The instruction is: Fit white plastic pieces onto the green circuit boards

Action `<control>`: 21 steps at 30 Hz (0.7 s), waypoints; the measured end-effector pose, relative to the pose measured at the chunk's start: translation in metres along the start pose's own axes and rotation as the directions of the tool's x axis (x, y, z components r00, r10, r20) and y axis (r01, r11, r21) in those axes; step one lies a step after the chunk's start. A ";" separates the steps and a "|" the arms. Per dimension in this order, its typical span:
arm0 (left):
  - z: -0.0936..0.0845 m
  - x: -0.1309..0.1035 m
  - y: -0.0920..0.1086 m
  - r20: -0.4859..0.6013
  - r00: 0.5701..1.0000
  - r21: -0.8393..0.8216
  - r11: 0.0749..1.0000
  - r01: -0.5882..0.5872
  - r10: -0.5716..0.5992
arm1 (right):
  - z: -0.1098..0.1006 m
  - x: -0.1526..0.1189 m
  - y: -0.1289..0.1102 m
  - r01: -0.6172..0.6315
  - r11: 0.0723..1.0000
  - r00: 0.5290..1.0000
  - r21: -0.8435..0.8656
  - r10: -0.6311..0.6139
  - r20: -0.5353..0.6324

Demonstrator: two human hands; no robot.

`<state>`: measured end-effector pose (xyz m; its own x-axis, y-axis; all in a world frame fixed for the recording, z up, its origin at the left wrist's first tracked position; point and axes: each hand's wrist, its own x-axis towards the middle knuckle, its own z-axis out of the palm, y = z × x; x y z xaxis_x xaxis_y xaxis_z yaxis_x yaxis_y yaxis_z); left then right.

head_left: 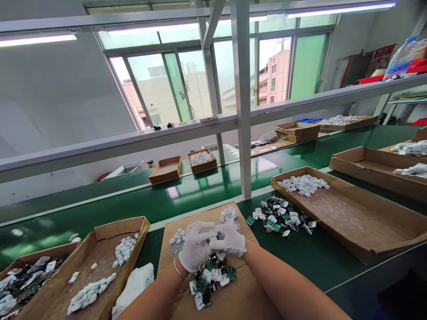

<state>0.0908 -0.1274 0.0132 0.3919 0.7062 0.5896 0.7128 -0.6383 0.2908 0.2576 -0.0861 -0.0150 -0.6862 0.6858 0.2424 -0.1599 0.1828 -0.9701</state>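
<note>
My left hand [196, 246] and my right hand [229, 240], both in white gloves, meet over a cardboard sheet [247, 284]. Their fingers close round something small and whitish between them, too hidden to name. Just below my hands lies a heap of green circuit boards with white plastic parts and wires [213, 278]. Small white pieces [178, 237] are piled left of my left hand, and another pile of white pieces [230, 215] sits just beyond my right hand.
On the right, a cardboard tray [360, 218] holds white pieces beside a pile of circuit boards [282, 215]. At left stand a tray of white pieces [100, 249] and a box of boards [33, 275]. A metal post [244, 133] rises ahead.
</note>
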 end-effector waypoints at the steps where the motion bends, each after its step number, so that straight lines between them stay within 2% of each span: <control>1: 0.000 0.000 0.000 -0.002 0.999 -0.036 0.999 0.034 -0.034 | 0.000 0.000 -0.002 -0.005 0.999 1.000 0.042 0.004 0.018; 6: 0.002 0.000 -0.003 0.062 0.986 -0.246 0.955 0.168 -0.158 | 0.000 -0.001 -0.008 -0.002 0.986 0.998 0.168 -0.008 0.057; 11: 0.006 -0.004 -0.014 0.118 0.984 -0.472 0.864 0.176 -0.135 | -0.001 0.001 -0.003 0.041 0.955 0.990 0.294 -0.078 0.114; 15: 0.009 -0.005 -0.019 0.137 0.981 -0.483 0.855 0.187 -0.137 | 0.000 0.003 0.003 0.060 0.967 0.998 0.246 -0.067 0.020; 19: 0.011 -0.005 -0.021 0.100 0.990 -0.482 0.866 0.133 -0.096 | 0.003 0.004 0.007 0.085 0.869 0.993 0.487 -0.117 0.035; 21: 0.011 -0.007 -0.021 0.111 0.992 -0.453 0.885 0.107 -0.063 | 0.004 0.004 0.006 0.063 0.826 0.995 0.561 -0.097 0.031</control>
<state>0.0794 -0.1152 -0.0054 0.4086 0.7747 0.4826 0.4089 -0.6281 0.6620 0.2510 -0.0851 -0.0204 -0.6893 0.6426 0.3347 -0.5731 -0.2009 -0.7945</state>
